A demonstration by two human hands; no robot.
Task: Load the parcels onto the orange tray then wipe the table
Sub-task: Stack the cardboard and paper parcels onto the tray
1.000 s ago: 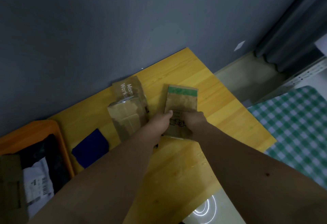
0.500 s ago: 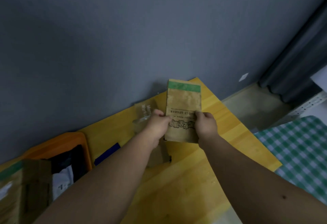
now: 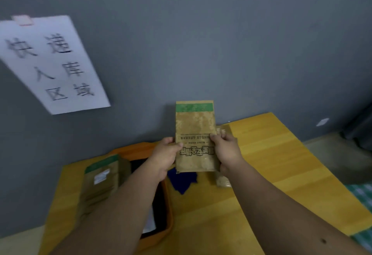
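Note:
A flat brown paper parcel (image 3: 194,128) with a green band on top is held upright above the table. My left hand (image 3: 165,157) grips its left edge and my right hand (image 3: 226,152) grips its right edge. The orange tray (image 3: 138,150) lies below my left arm, with dark and white items inside, mostly hidden by the arm. A second brown parcel with a green strip (image 3: 102,180) stands at the tray's left side. Another brown parcel (image 3: 222,181) sits on the yellow table (image 3: 271,164), half hidden behind my right hand.
A dark blue cloth (image 3: 182,181) lies on the table between the tray and the parcel. A white paper sign (image 3: 52,63) hangs on the grey wall. A green checked cloth (image 3: 362,192) shows at the right edge.
Both hands lifted the parcel off the table and carried it left, over toward the orange tray. The camera swung left and up, bringing the wall sign into view.

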